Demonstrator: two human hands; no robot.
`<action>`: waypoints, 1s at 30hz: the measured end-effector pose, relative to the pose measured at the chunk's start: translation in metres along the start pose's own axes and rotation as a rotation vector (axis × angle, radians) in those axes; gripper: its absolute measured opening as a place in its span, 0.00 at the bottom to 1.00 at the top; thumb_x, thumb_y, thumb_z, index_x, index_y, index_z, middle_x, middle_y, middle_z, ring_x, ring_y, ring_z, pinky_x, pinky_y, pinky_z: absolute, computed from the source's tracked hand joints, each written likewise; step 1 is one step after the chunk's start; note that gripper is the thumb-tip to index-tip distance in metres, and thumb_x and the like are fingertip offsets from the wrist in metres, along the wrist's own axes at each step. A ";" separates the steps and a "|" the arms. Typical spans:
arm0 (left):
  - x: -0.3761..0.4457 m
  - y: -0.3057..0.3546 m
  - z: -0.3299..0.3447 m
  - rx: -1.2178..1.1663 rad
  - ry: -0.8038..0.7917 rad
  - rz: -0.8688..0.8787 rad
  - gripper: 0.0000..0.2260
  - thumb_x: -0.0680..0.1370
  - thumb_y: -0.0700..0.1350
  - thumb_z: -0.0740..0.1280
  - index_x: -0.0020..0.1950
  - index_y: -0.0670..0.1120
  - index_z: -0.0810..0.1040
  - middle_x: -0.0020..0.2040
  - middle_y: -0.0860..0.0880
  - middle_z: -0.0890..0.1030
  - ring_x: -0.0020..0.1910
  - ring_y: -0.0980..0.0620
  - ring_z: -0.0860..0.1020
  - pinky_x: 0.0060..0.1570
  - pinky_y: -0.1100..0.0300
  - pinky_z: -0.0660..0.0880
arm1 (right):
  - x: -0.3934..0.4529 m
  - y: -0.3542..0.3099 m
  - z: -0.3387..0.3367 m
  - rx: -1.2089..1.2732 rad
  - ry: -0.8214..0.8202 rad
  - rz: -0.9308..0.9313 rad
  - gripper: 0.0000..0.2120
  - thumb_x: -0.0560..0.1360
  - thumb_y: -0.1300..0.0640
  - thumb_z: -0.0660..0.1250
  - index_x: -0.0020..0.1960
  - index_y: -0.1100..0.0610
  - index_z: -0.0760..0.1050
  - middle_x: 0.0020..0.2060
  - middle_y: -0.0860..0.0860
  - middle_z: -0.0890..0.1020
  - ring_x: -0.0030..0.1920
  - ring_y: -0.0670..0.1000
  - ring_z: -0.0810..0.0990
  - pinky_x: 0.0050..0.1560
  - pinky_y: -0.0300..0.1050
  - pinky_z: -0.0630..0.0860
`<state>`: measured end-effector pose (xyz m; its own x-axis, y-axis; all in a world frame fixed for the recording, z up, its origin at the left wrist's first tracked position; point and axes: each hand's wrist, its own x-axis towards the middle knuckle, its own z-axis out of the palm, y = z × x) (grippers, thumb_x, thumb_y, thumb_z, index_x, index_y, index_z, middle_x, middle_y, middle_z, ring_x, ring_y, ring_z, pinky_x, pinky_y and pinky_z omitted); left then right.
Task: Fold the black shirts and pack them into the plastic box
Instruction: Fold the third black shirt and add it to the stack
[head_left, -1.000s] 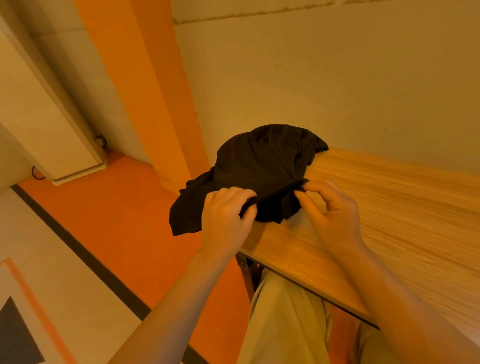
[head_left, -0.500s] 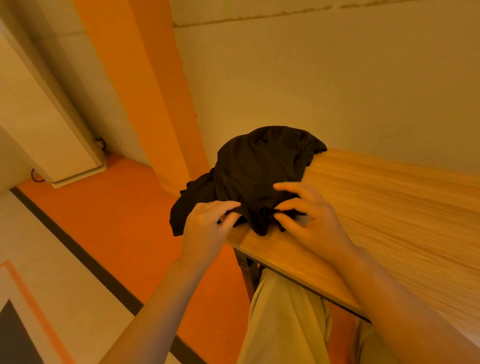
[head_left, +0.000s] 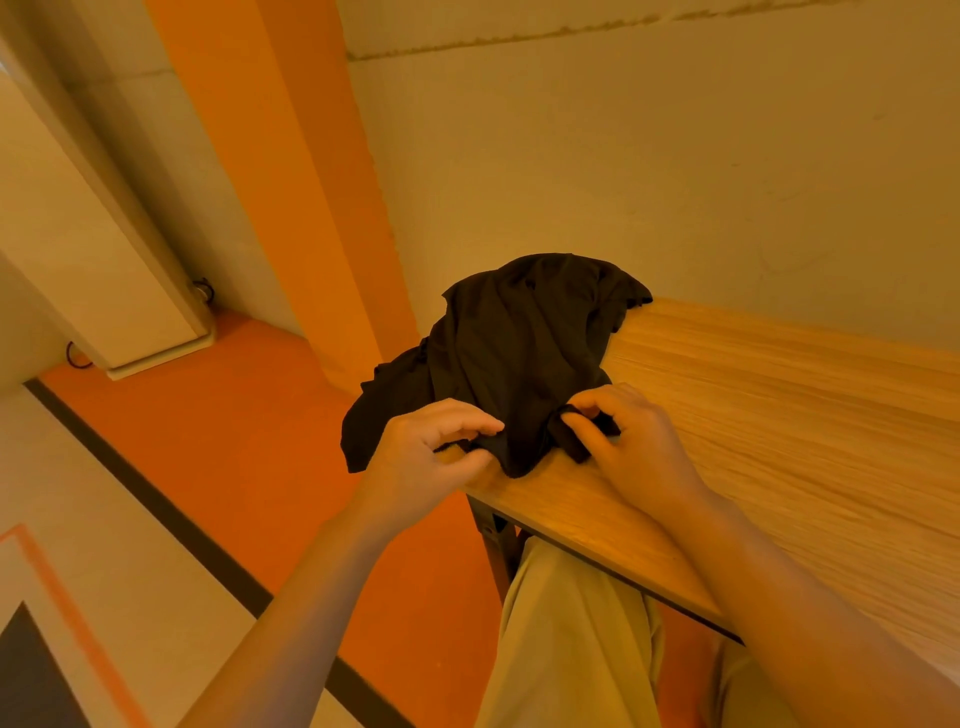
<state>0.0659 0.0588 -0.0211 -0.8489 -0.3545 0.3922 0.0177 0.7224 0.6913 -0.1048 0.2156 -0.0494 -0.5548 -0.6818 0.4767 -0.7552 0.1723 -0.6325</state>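
Black shirt (head_left: 524, 348) crumpled in heap on table (head_left: 779, 415) corner; left hand (head_left: 426, 457), right hand (head_left: 634, 447) both pinching its near edge.

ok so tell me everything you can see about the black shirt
The black shirt is a crumpled, unfolded heap of thin, soft-looking dark fabric on the left end of the wooden table. Part of it spills over the table's left edge and hangs in the air. The left hand pinches its near hem, and the right hand grips a bunched fold beside it. No print or label shows.
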 end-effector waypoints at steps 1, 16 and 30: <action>-0.002 -0.001 -0.002 -0.007 -0.040 -0.013 0.12 0.75 0.35 0.70 0.56 0.48 0.83 0.54 0.55 0.80 0.55 0.55 0.79 0.56 0.61 0.76 | 0.000 0.000 0.000 0.000 -0.003 0.011 0.07 0.75 0.58 0.69 0.52 0.53 0.80 0.44 0.43 0.78 0.49 0.45 0.75 0.49 0.31 0.68; 0.000 0.000 0.002 0.223 0.251 0.193 0.07 0.75 0.48 0.70 0.47 0.48 0.86 0.46 0.54 0.82 0.49 0.56 0.77 0.51 0.63 0.73 | -0.001 0.002 -0.002 0.042 0.088 -0.087 0.08 0.74 0.58 0.70 0.53 0.54 0.81 0.49 0.44 0.79 0.54 0.43 0.74 0.55 0.28 0.68; 0.121 0.089 0.002 -0.198 0.034 -0.015 0.04 0.72 0.42 0.74 0.44 0.49 0.83 0.36 0.53 0.83 0.30 0.55 0.82 0.35 0.68 0.77 | 0.058 -0.029 -0.108 0.156 0.031 0.027 0.06 0.72 0.58 0.72 0.48 0.50 0.81 0.43 0.45 0.83 0.44 0.42 0.80 0.46 0.31 0.74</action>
<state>-0.0361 0.0813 0.0872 -0.8315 -0.3864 0.3992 0.1119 0.5873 0.8016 -0.1527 0.2479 0.0623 -0.5867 -0.6556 0.4754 -0.6778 0.0763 -0.7313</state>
